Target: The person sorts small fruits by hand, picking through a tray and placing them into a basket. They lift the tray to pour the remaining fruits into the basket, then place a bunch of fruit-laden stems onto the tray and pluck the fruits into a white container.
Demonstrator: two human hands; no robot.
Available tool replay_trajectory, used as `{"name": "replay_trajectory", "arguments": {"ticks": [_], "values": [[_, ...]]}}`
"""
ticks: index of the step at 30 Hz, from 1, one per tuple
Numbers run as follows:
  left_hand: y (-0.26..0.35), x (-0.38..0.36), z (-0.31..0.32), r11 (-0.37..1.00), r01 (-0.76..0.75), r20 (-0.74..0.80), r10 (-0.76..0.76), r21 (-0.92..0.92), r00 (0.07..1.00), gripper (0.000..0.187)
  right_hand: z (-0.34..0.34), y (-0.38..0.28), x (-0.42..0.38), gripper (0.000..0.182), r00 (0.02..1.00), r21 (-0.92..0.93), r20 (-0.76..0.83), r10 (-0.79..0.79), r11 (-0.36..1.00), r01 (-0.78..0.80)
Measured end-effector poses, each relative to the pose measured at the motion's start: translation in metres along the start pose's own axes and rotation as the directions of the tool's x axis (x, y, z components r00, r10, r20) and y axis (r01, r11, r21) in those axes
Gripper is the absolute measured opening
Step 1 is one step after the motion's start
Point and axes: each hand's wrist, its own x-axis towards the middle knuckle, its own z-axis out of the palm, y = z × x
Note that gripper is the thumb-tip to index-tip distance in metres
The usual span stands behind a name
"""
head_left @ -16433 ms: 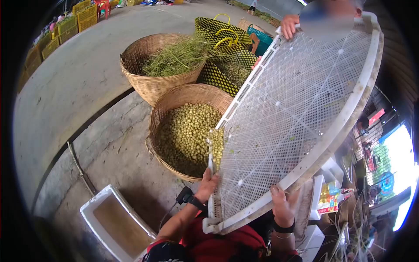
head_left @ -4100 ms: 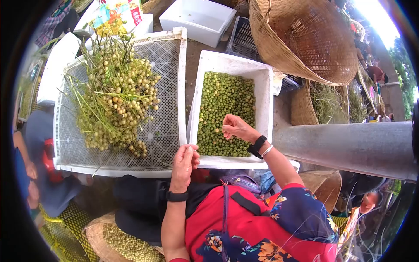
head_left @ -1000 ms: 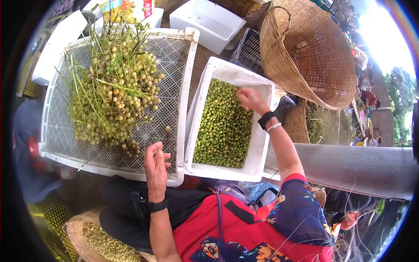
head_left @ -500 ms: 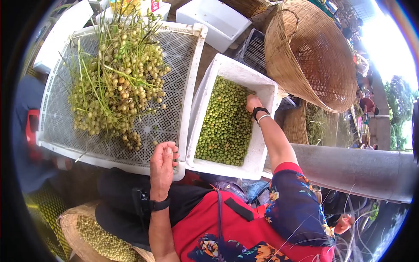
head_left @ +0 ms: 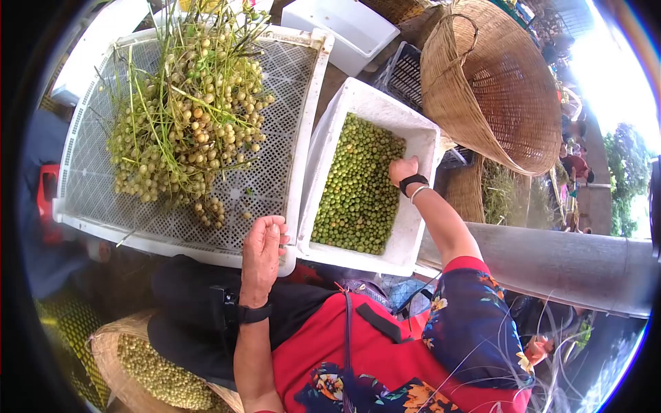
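Here small round green fruits fill a white tub.

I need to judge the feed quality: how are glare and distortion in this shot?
Head view: strong fisheye, black corners, bent edges; sky blown out white at upper right beside the wicker basket; even daylight on the white tub and mesh tray; both sharp; right hand clear.
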Motion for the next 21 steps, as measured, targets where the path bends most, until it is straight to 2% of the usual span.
{"name": "replay_trajectory", "arguments": {"ticks": [1,2,5,7,9,11,12,13,14,15,16,17,19,20,21], "values": [[0.001,0.0,0.001,1.0,-0.016,0.007,0.016,-0.003,1.0,0.024,0.004,0.001,0.0,0.02,0.998,-0.028,-0.057,0.015,0.999,-0.017],[0.002,0.001,0.002,1.0,-0.019,0.006,0.019,-0.01,1.0,0.024,0.006,-0.001,0.005,0.02,0.999,-0.046,0.017,0.034,0.998,-0.033],[0.004,0.001,-0.001,0.999,-0.006,0.005,0.006,-0.037,1.0,0.024,0.003,-0.004,0.007,0.019,0.993,-0.055,0.099,0.068,0.997,-0.062],[0.001,0.0,-0.001,0.999,0.007,0.025,-0.005,-0.047,1.0,0.025,-0.01,-0.005,0.004,0.018,0.995,-0.073,0.084,0.045,0.997,-0.039],[0.002,-0.002,-0.001,0.996,0.026,0.053,-0.022,-0.084,0.998,0.026,-0.034,-0.004,-0.004,0.012,0.992,0.046,0.108,0.059,0.997,-0.065],[0.009,-0.002,0.004,0.96,0.127,0.207,-0.074,-0.251,0.975,0.027,-0.078,-0.008,-0.036,0.006,0.987,0.277,-0.089,-0.134,0.948,0.153],[0.005,0.001,0.007,0.955,0.14,0.273,-0.066,-0.26,0.96,0.033,-0.097,-0.014,-0.053,0.005,0.953,0.389,-0.203,-0.226,0.874,0.29],[0.007,0.003,0.014,0.955,0.148,0.283,-0.072,-0.256,0.956,0.033,-0.117,-0.021,-0.076,0.01,0.885,0.579,-0.343,-0.315,0.67,0.464],[0.012,0.003,0.025,0.935,0.199,0.283,-0.114,-0.293,0.952,0.038,-0.135,-0.036,-0.098,0.014,0.822,0.658,-0.45,-0.349,0.492,0.57],[0.016,0.003,0.036,0.912,0.245,0.279,-0.154,-0.329,0.948,0.043,-0.159,-0.049,-0.124,0.011,0.74,0.666,-0.538,-0.404,0.334,0.667],[0.014,0.004,0.046,0.918,0.226,0.225,-0.157,-0.326,0.962,0.049,-0.181,-0.062,-0.149,0.015,0.716,0.717,-0.548,-0.431,0.199,0.668],[0.013,0.004,0.049,0.92,0.226,0.224,-0.158,-0.322,0.962,0.049,-0.187,-0.073,-0.163,0.019,0.651,0.694,-0.588,-0.481,0.114,0.711],[0.009,0.005,0.049,0.883,0.273,0.359,-0.131,-0.381,0.924,0.048,-0.187,-0.087,-0.169,0.027,0.628,0.725,-0.601,-0.495,-0.005,0.689],[0.0,0.01,0.046,0.86,0.374,0.42,-0.214,-0.348,0.882,0.047,-0.163,-0.086,-0.16,0.035,0.757,0.891,-0.446,-0.477,-0.151,0.429],[-0.024,0.015,0.041,0.871,0.399,0.451,-0.244,-0.287,0.858,0.044,-0.164,-0.088,-0.16,0.035,0.753,0.89,-0.447,-0.482,-0.153,0.43]]}}
